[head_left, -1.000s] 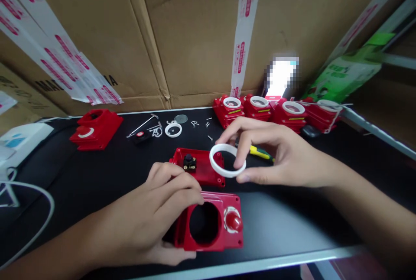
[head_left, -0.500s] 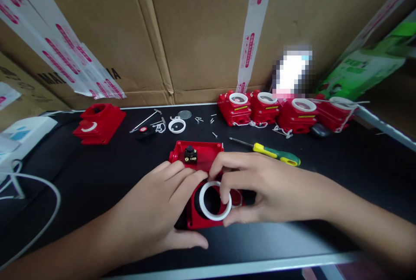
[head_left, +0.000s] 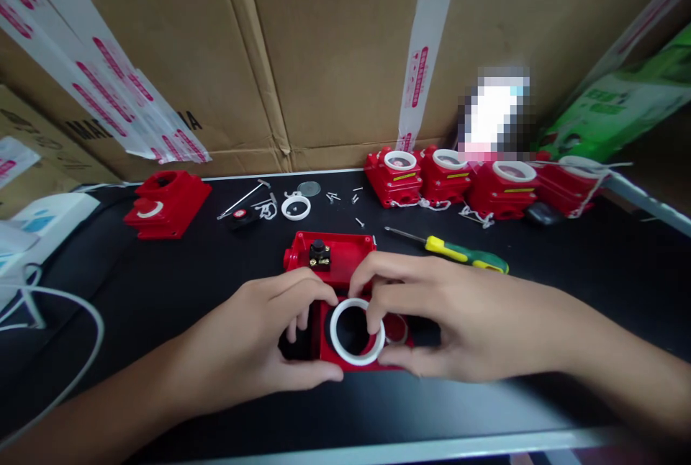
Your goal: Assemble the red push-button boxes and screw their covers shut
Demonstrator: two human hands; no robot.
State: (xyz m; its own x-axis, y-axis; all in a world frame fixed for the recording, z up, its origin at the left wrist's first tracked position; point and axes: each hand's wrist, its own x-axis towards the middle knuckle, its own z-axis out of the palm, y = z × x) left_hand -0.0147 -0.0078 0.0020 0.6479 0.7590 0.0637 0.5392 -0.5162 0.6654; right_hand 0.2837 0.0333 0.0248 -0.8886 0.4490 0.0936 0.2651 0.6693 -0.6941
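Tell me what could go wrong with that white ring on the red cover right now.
The white ring may sit crooked on the red cover, since the right hand presses only one side. The left hand grips just the cover's edge, so it could slide. Loose screws lie behind.

Black bench (head_left: 566,285) with parts laid out on it

A red base (head_left: 329,255), a screwdriver (head_left: 453,253), a white ring (head_left: 296,207), loose screws (head_left: 340,199), a red cover (head_left: 166,202) at the left and a row of red boxes (head_left: 475,184) along the back are seen on it; a white cable (head_left: 65,321) is draped at the left.
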